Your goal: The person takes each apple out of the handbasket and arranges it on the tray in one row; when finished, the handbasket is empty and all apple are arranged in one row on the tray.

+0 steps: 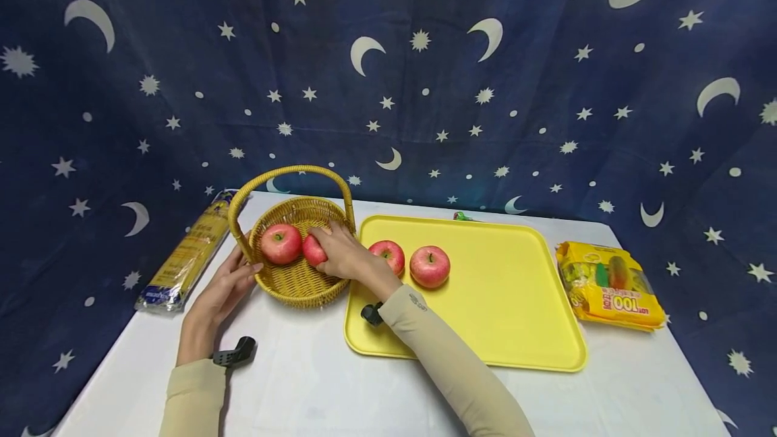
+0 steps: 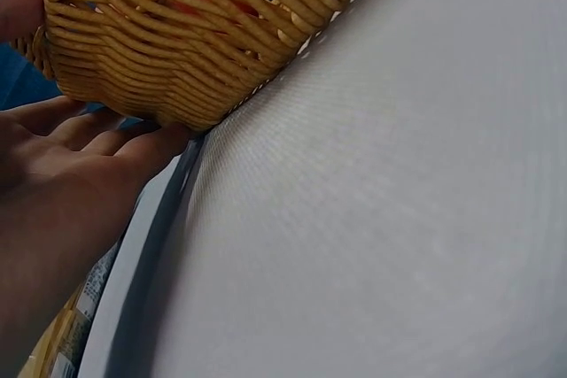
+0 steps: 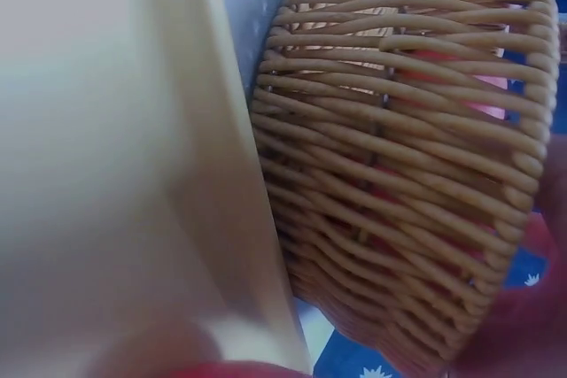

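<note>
A yellow wicker basket [image 1: 291, 294] with an arched handle stands on the table, left of the middle. Inside it, a red apple [image 1: 281, 243] lies at the left. My right hand [image 1: 346, 255] reaches over the basket's right rim and grips a second apple [image 1: 313, 251], partly hidden by the fingers. At the basket's left side, my left hand [image 1: 226, 286] holds the rim, thumb on top; in the left wrist view its fingers [image 2: 115, 143] lie along the woven outside. Two more apples, one [image 1: 388, 256] partly behind my right wrist and one [image 1: 429, 266] beside it, rest on the yellow tray [image 1: 498, 295].
A long yellow packet [image 1: 188, 248] lies left of the basket. To the tray's right is a yellow snack bag [image 1: 609, 285]. Behind the tray's far edge, a small green and red thing [image 1: 463, 216] peeks out. A blue star-and-moon curtain [image 1: 425, 120] hangs behind the white table [image 1: 291, 376].
</note>
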A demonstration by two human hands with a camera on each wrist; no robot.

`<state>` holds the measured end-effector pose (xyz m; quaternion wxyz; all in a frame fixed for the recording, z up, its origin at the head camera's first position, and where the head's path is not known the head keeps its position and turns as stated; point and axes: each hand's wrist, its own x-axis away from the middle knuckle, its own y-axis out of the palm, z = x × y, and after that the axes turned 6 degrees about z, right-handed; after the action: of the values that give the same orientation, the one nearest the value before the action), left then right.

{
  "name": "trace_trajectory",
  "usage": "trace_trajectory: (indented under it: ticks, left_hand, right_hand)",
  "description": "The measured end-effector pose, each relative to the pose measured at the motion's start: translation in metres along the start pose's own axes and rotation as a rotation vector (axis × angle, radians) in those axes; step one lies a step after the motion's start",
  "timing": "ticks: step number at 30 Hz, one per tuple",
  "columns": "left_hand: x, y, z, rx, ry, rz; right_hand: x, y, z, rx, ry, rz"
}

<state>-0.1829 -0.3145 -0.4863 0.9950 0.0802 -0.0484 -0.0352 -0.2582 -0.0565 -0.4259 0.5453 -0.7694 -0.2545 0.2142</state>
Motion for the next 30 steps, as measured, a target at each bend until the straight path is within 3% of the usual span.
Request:
trace_trajectory:
  ticks: [9, 14, 20, 30]
  left_hand:
    - [0.002, 0.0, 0.002, -0.016, 0.002, 0.002]
    - [0.002, 0.001, 0.001, -0.011, 0.009, 0.001]
    - [0.001, 0.001, 0.001, 0.011, 0.026, -0.013]
    - [0.002, 0.001, 0.002, -0.008, 0.017, -0.008]
  right_hand:
    - [0.015, 0.003, 0.001, -0.029, -0.063, 0.155]
    - [0.026, 0.0, 0.003, -0.225, -0.056, 0.236]
    - [0.044, -0.011, 0.006, -0.462, 0.01, 0.268]
    - [0.076, -0.025, 0.017, -0.532, 0.069, 0.308]
